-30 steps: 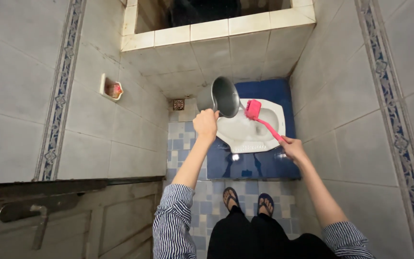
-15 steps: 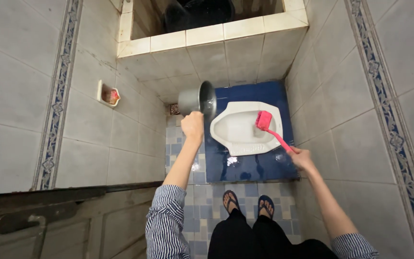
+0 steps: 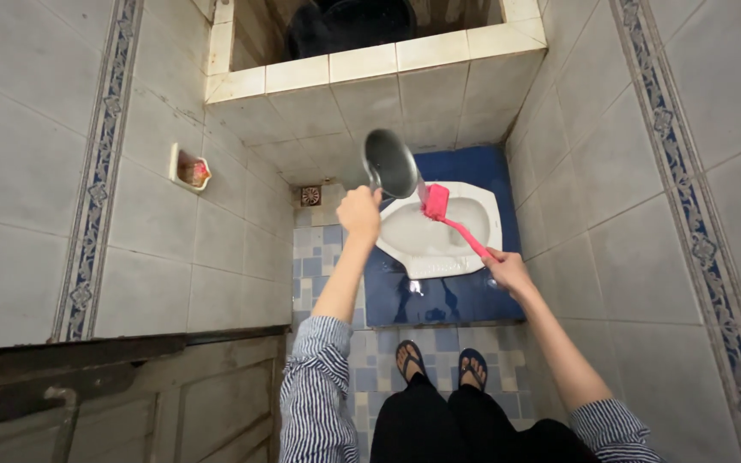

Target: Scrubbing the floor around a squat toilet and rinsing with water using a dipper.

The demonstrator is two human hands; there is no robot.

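Note:
My left hand (image 3: 359,212) grips the handle of a grey metal dipper (image 3: 390,162), tilted so its mouth faces me and leans towards the toilet. My right hand (image 3: 507,269) holds the handle of a pink toilet brush (image 3: 436,204), whose head rests at the left inner side of the white squat toilet (image 3: 473,230). The dipper's rim sits just above and left of the brush head. The toilet is set in a dark blue tiled step (image 3: 448,296) that looks wet.
A tiled water basin (image 3: 370,64) stands behind the toilet. A floor drain (image 3: 310,195) lies left of the pan. A soap dish (image 3: 189,169) hangs on the left wall. A wooden door (image 3: 130,399) is at lower left. My sandalled feet (image 3: 439,364) stand on blue-check floor tiles.
The dipper swung from left of the pan back over it and tilted towards the brush. The brush head slid from the pan's right side to its left.

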